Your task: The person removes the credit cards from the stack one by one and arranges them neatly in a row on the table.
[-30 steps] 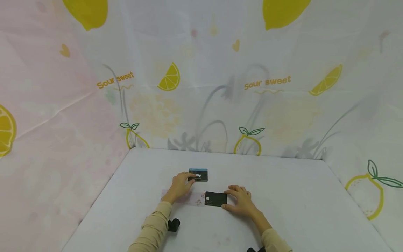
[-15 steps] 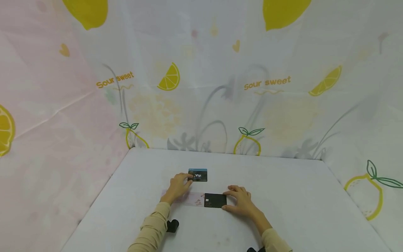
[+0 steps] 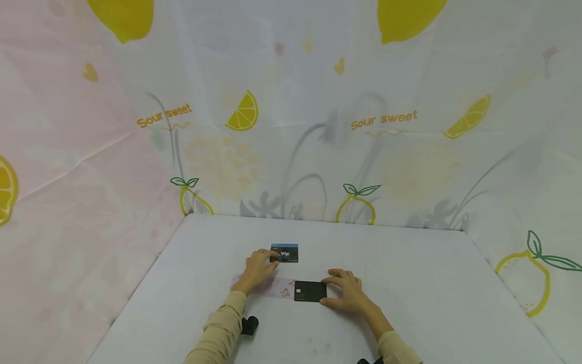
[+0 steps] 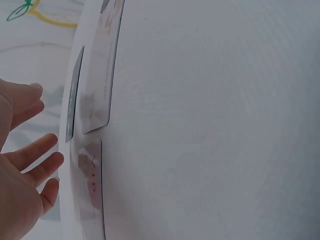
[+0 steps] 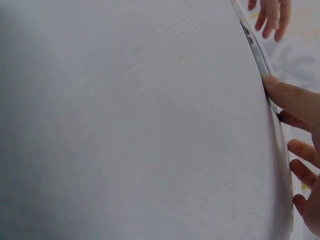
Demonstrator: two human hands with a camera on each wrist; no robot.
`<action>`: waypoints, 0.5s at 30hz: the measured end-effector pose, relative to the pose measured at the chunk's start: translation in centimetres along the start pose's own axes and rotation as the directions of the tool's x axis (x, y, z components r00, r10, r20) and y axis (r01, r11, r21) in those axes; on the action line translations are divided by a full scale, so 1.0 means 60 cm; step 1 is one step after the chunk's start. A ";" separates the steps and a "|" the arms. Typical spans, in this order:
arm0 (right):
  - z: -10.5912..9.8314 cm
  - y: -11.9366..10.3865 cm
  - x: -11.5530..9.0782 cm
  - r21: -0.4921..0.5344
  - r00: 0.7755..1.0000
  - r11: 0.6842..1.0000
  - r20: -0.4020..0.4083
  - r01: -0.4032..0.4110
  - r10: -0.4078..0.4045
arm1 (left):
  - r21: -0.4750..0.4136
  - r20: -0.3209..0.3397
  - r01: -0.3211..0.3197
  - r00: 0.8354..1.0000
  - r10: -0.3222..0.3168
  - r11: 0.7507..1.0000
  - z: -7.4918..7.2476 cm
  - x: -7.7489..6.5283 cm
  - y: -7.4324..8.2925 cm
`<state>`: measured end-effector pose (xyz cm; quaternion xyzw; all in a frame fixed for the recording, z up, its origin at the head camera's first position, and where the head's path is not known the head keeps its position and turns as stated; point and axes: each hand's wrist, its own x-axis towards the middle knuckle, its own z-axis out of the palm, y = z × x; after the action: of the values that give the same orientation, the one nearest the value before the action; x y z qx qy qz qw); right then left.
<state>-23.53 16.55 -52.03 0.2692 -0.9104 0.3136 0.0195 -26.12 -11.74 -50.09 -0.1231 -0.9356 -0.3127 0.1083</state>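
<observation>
A black card [image 3: 310, 291] with a chip lies at the right end of a row, and my right hand [image 3: 347, 291] pinches its right edge between thumb and index finger. In the right wrist view the thumb [image 5: 280, 90] rests at that card's edge. Left of it lie pale pink printed cards [image 3: 283, 288], partly hidden under my left wrist. Farther back sits a dark Vip card [image 3: 286, 254] with a blue top strip. My left hand [image 3: 259, 268] hovers at this card's left edge, fingers loosely spread; the left wrist view shows them apart from the card [image 4: 75, 95].
The cards lie on a white table [image 3: 409, 283]. A lemon-print cloth [image 3: 291, 167] rises behind it and at both sides. A black device [image 3: 249, 326] is at my left forearm, and another one shows partly by the right sleeve [image 3: 397, 349].
My right hand has slid the black card slightly toward me, its front edge now a little below the pink row's. My left fingers have drawn back slightly from the Vip card, which stays put.
</observation>
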 end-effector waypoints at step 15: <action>-0.007 -0.001 0.019 -0.020 1.000 1.000 -0.003 -0.011 0.011 | 0.050 0.035 0.071 0.997 -0.073 0.996 -0.002 0.037 -0.014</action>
<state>-24.54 16.24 -51.43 0.2637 -0.9149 0.3049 0.0218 -28.43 -12.13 -49.83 -0.0924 -0.9485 -0.2913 0.0829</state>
